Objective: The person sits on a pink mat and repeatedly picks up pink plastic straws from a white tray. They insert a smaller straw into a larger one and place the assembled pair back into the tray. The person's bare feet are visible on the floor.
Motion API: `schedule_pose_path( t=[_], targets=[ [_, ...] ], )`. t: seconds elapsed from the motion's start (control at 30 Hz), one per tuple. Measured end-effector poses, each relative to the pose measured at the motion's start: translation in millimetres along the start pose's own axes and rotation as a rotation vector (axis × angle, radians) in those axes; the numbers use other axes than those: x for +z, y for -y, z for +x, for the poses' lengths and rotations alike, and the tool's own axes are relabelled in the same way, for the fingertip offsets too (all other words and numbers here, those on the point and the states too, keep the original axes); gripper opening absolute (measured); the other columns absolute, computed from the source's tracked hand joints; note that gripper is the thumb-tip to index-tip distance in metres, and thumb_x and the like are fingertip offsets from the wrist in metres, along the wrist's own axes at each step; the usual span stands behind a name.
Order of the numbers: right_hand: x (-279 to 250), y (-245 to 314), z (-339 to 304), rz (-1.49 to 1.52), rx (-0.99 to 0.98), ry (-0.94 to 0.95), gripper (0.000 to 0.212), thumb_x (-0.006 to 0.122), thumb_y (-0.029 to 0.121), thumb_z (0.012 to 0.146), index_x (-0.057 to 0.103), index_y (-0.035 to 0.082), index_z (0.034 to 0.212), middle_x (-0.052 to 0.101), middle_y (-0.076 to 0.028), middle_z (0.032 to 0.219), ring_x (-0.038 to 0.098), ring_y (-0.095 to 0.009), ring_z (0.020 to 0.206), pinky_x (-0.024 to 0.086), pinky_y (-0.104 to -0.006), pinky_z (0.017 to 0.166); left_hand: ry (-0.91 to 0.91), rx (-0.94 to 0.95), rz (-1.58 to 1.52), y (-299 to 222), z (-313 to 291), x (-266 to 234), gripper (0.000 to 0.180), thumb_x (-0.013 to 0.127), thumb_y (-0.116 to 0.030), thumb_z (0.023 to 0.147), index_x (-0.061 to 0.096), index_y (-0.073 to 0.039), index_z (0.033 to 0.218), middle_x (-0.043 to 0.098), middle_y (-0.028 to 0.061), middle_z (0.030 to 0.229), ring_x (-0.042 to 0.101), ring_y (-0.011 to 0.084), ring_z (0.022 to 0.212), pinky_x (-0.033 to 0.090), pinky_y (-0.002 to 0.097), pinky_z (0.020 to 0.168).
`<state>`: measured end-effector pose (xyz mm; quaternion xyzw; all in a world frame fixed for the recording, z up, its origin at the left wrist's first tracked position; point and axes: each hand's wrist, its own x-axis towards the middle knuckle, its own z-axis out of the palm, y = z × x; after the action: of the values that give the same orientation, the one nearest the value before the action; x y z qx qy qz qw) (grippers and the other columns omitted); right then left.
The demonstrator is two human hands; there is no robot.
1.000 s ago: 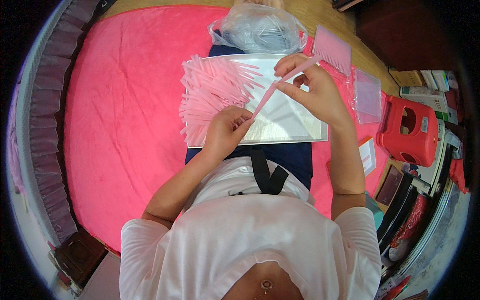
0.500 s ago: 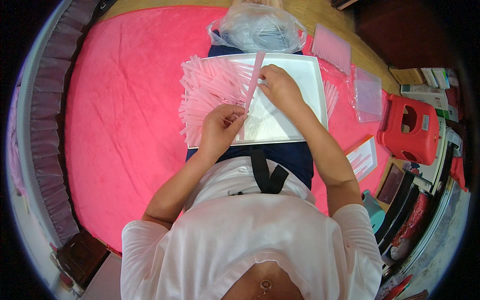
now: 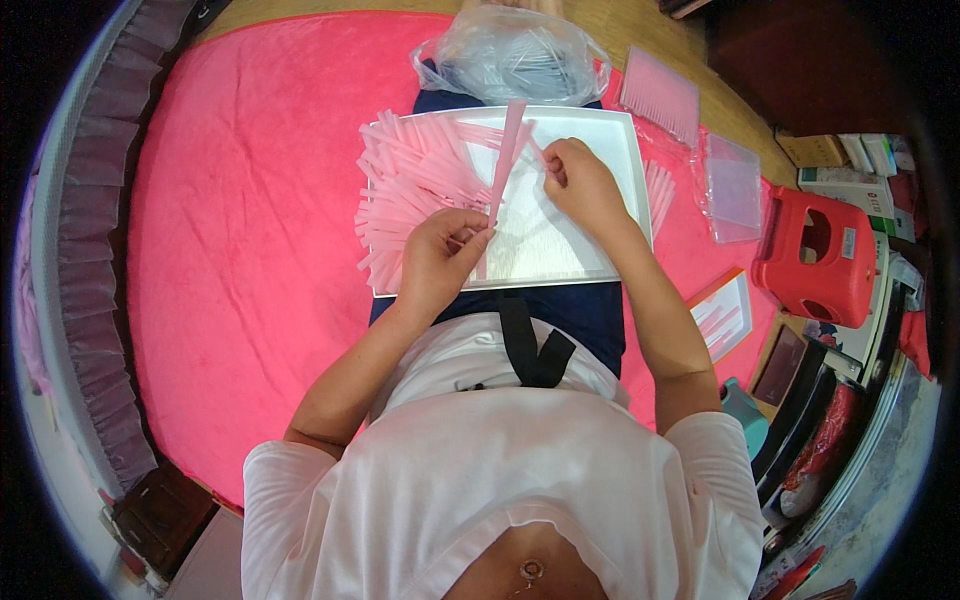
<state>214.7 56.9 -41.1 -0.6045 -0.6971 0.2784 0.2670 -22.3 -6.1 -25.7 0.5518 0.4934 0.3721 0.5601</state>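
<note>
A white tray [image 3: 610, 150] rests on my lap over a pink bedspread. Several pink paper strips [image 3: 405, 190] are piled across its left side. My left hand [image 3: 440, 255] pinches the lower end of one long pink strip [image 3: 507, 150], which stands up and points away from me. At the tray's upper middle my right hand [image 3: 578, 180] has its fingers closed near the other strips; what it holds is hidden.
A clear plastic bag [image 3: 515, 55] sits beyond the tray. Flat pink packets [image 3: 660, 95] and a clear packet [image 3: 735, 185] lie to the right on the pink bedspread [image 3: 250, 220]. A red plastic stool [image 3: 825, 255] and small boxes stand at the right edge.
My right hand moved left from the tray's right edge to its upper middle. The long strip swung from slanting right to standing nearly upright in my left hand.
</note>
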Motion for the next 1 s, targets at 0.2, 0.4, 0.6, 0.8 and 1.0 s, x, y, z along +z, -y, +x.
schedule_pose_path(
  t=[0.2,0.4,0.6,0.8,1.0],
  targets=[
    [-8.6,-14.9,-7.2,0.162,0.042,-0.047,0.019,0.065,-0.002,0.075,0.058,0.000,0.093,0.058,-0.013,0.091,0.062,-0.025,0.079,0.051,-0.0331,0.072,0.020,-0.016,-0.053,-3.4,-1.0,3.1,0.013,0.069,-0.005,0.089,0.068,-0.001,0.102,0.061,-0.0027,0.085,0.051,0.0028,0.072,0.042,0.0176,0.062],
    [-7.7,-14.9,-10.0,0.155,-0.013,-0.092,0.020,0.067,-0.005,0.074,0.058,0.000,0.092,0.057,-0.013,0.092,0.062,-0.026,0.081,0.051,-0.0334,0.072,0.025,-0.037,-0.053,-7.4,-1.4,2.3,0.014,0.070,-0.006,0.089,0.068,0.000,0.102,0.060,-0.0024,0.084,0.051,0.0031,0.071,0.041,0.0176,0.061],
    [-8.1,-18.1,-14.0,0.075,0.013,-0.103,0.019,0.068,-0.003,0.075,0.060,-0.001,0.092,0.057,-0.012,0.091,0.062,-0.023,0.080,0.051,-0.0316,0.070,0.025,-0.021,-0.030,-3.8,-1.6,3.5,0.014,0.070,-0.005,0.088,0.068,0.000,0.101,0.060,-0.0020,0.084,0.051,0.0034,0.071,0.041,0.0181,0.060],
    [-31.4,-14.6,-4.4,0.484,0.139,-0.270,0.014,0.071,0.006,0.084,0.063,0.003,0.096,0.062,-0.005,0.095,0.060,-0.012,0.082,0.048,-0.0249,0.068,0.031,0.012,0.071,-6.1,-1.3,3.5,0.012,0.071,-0.006,0.087,0.068,-0.001,0.098,0.060,-0.0008,0.084,0.052,0.0044,0.069,0.042,0.0193,0.060],
    [-82.3,55.7,-5.0,0.841,0.064,-0.158,0.015,0.068,0.008,0.089,0.064,0.004,0.102,0.062,-0.005,0.109,0.053,-0.008,0.081,0.041,-0.0209,0.064,0.054,0.027,0.156,-10.8,-2.2,4.4,0.012,0.071,-0.006,0.086,0.068,-0.002,0.097,0.061,0.0016,0.083,0.055,0.0067,0.069,0.043,0.0212,0.060]
  ],
)
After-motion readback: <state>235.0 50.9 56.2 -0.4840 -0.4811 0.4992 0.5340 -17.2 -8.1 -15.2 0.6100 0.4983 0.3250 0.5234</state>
